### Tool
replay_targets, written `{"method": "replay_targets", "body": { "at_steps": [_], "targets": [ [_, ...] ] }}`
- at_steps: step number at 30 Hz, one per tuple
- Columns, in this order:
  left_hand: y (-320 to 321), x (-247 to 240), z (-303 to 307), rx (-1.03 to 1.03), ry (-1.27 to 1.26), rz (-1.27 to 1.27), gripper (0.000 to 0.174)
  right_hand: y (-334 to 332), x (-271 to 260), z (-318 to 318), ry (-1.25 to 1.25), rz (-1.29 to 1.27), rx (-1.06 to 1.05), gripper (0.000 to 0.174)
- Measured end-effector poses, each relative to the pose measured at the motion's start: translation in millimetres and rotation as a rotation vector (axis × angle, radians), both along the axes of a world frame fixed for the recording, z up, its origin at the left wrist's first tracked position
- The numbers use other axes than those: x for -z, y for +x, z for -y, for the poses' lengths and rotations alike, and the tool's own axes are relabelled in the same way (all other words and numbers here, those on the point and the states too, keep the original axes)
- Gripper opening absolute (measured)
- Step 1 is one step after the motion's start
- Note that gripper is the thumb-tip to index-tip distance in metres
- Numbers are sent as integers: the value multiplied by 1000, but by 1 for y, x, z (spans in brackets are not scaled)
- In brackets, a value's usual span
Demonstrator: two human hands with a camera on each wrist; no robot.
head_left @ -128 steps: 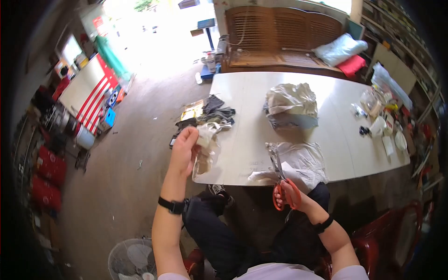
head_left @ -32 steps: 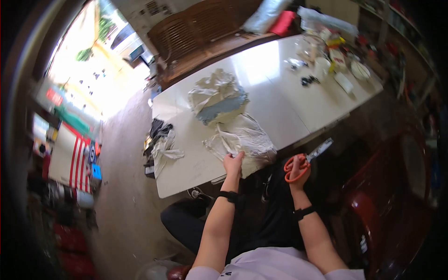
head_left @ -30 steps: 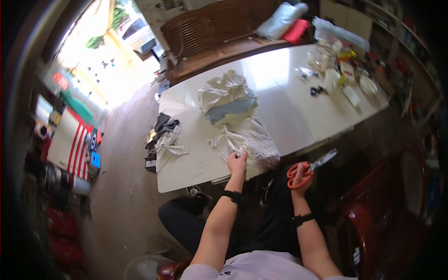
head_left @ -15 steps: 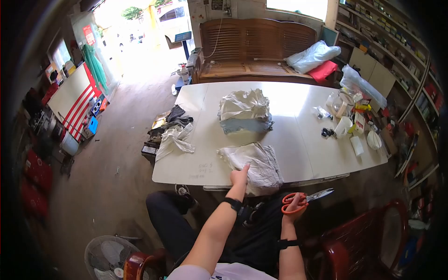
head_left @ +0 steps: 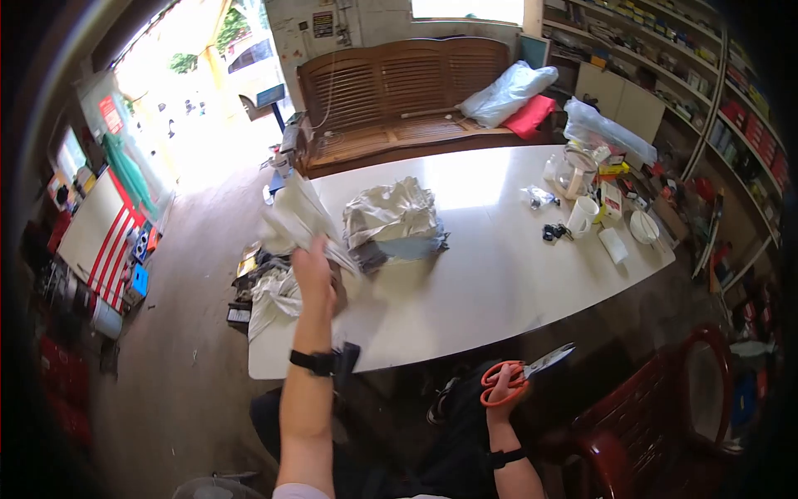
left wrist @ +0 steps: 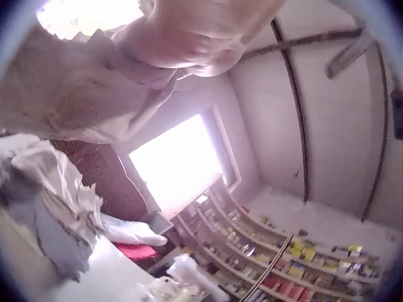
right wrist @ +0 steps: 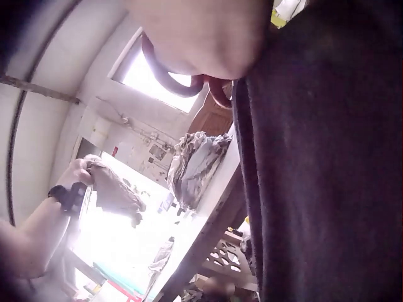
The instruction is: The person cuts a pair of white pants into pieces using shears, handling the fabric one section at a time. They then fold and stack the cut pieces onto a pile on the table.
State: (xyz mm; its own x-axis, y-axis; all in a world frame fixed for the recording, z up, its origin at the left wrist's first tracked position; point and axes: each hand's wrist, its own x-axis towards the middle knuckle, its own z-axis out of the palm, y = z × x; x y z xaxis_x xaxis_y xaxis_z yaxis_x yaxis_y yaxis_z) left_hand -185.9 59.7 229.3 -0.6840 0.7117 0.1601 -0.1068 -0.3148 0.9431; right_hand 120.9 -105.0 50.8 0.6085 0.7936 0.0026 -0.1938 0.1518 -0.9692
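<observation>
My left hand (head_left: 314,270) grips a whitish cloth (head_left: 299,218), raised over the table's left end and blurred by motion. In the left wrist view the same cloth (left wrist: 75,88) hangs from the fist. My right hand (head_left: 500,392) holds scissors (head_left: 549,360) with orange handles, low in front of the table's near edge, blades pointing right and away. Only the handle loops (right wrist: 167,82) show in the right wrist view. A stack of cream and grey-blue cloths (head_left: 389,214) lies at the table's middle left. Beneath my left hand, white and dark cloth scraps (head_left: 277,291) sit at the left edge.
The white table (head_left: 465,291) spans the front. Toward its right end stand a white mug (head_left: 583,216), a clear jar (head_left: 575,172), a bowl (head_left: 644,226) and small packages. Behind is a wooden bench (head_left: 407,91); a dark red chair (head_left: 640,407) stands at right.
My left hand has lifted the whitish cloth from the table's front edge and swung it left, toward the scraps. Earlier that hand was at the scraps. The right hand keeps the scissors; the head view shifted.
</observation>
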Motion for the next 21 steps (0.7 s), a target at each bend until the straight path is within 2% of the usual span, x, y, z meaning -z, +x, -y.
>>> {"method": "replay_targets", "body": {
  "at_steps": [2,3,5,6,8,10,12,15,17,18,21],
  "targets": [
    [-10,-24,-40,-152,-43,-548,29,-1,0,0,-14,35,-3,13],
    [-14,-28,-64,-140,-41,-547,29,-2,0,-1,-3,64,-13,14],
    [-22,-19,-114,-203,108,-1136,31,-3,-1,0,-8,67,-45,15],
    [-23,-4,-139,-200,110,-1134,31,-2,-1,0,-9,72,-53,15],
    [-21,27,-183,-92,-17,-1323,32,-1,6,-1,-29,66,-23,15],
    [15,38,-184,159,-496,-1339,35,1,5,-1,-31,100,-28,14],
    [26,107,-203,463,-820,-1412,42,2,13,-1,-57,108,1,13],
    [44,145,-177,439,-824,-1470,50,2,16,-3,-57,105,14,13],
    [35,162,-170,336,-632,-1521,56,1,16,-4,-72,127,-21,14],
    [31,162,-167,326,-660,-1509,56,0,16,-6,-67,142,-15,15],
    [19,147,-167,495,-658,-1505,63,3,24,-6,-71,207,-53,16]
  ]
}}
